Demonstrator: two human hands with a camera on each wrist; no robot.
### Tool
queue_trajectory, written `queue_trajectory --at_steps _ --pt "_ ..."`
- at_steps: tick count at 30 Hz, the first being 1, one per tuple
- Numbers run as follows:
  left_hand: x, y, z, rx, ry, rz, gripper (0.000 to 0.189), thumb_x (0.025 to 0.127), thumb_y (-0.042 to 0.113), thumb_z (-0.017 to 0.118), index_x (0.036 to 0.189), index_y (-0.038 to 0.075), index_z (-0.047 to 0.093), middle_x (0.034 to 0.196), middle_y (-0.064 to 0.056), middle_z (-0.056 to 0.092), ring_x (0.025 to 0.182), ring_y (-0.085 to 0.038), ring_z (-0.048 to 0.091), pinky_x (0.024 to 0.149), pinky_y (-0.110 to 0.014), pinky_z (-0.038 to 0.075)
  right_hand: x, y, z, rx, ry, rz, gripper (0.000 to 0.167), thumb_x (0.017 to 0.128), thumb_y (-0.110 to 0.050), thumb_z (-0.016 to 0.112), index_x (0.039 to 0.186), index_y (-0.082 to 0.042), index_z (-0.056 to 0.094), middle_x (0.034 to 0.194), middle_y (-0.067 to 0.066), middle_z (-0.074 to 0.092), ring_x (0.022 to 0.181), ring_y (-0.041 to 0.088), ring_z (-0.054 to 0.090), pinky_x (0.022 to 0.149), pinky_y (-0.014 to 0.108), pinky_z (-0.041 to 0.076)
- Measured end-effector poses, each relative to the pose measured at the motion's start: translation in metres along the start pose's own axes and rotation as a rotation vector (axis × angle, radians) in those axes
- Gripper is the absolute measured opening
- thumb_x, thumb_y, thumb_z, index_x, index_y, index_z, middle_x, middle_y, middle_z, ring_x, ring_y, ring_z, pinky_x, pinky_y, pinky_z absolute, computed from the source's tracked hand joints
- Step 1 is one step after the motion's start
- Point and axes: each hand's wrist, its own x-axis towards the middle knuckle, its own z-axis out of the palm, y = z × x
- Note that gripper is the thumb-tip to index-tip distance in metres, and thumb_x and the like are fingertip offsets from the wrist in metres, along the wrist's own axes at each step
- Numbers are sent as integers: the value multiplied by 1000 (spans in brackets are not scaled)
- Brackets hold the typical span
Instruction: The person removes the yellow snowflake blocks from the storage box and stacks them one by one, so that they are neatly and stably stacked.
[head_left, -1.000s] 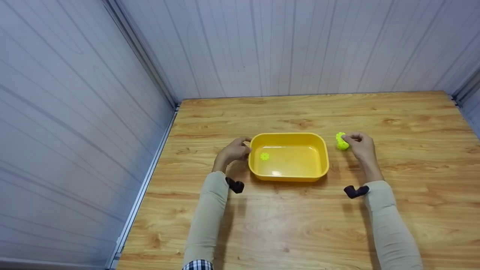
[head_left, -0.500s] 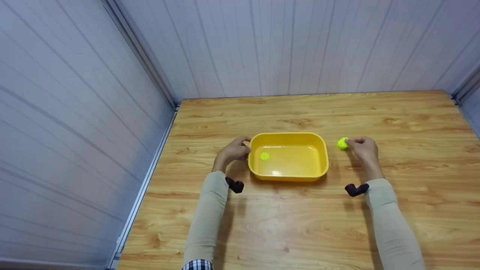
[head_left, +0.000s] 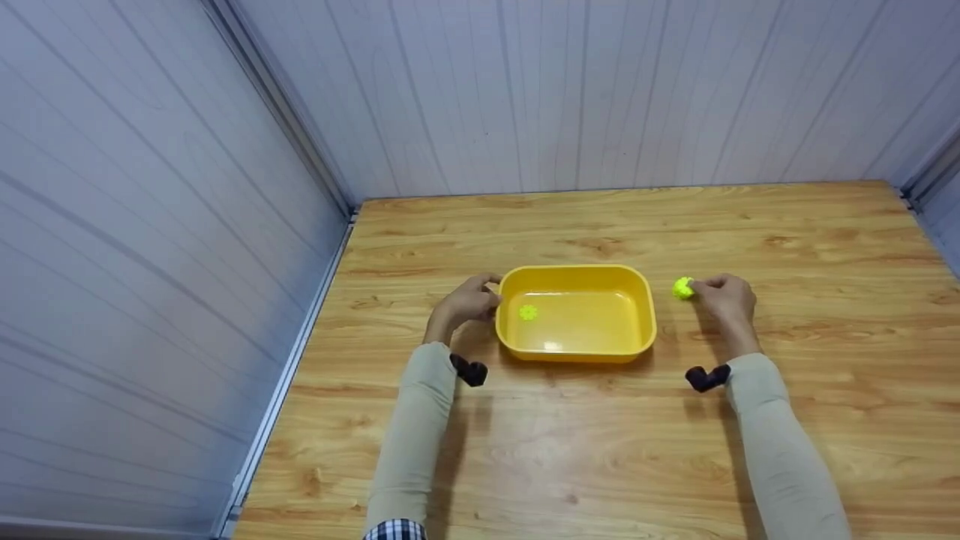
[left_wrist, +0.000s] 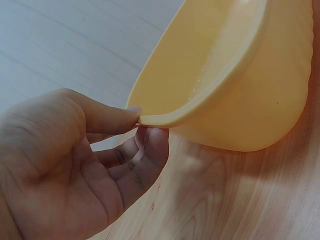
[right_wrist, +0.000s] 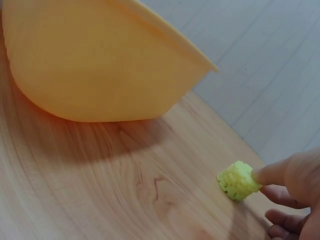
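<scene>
In the head view a yellow plastic basin [head_left: 577,322] stands on the wooden tabletop, one flat yellow-green flower-shaped piece [head_left: 528,313] lying inside near its left end. My left hand [head_left: 469,302] is at the basin's left side; the left wrist view shows thumb and fingers pinching its rim [left_wrist: 172,119]. To the right of the basin, my right hand [head_left: 726,298] holds a short stack of yellow-green flower-shaped pieces [right_wrist: 238,181] with thumb and fingertips. The stack is beside the basin, apart from its wall. Part of the stack's far side is hidden by the fingers.
The wooden table [head_left: 570,450] extends on all sides of the basin. A pale panel wall [head_left: 562,97] closes off the back, and another panel [head_left: 135,262] stands along the left edge. Dark wrist cameras [head_left: 706,379] sit on both sleeves.
One second ago a flower piece stuck out above the others in my right hand; now they are lined up in one compact stack. My left hand keeps its grip on the basin rim.
</scene>
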Motion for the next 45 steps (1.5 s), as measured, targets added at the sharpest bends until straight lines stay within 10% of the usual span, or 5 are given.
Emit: queue_trajectory --at_steps 28,45 --pt "-3 0 0 -10 -14 21 37 94 7 49 132 10 49 98 -9 51 79 -19 53 94 -51 47 -3 -18 3 -19 62 -85 42 93 -33 56 117 1 61 128 23 54 116 39 48 94 49 42" --pt "-2 -1 -1 -23 -20 24 39 95 6 48 134 10 47 93 -9 50 75 -20 49 89 -50 46 -21 -51 16 54 77 -280 41 92 -33 60 113 3 61 121 23 49 111 36 43 89 43 36"
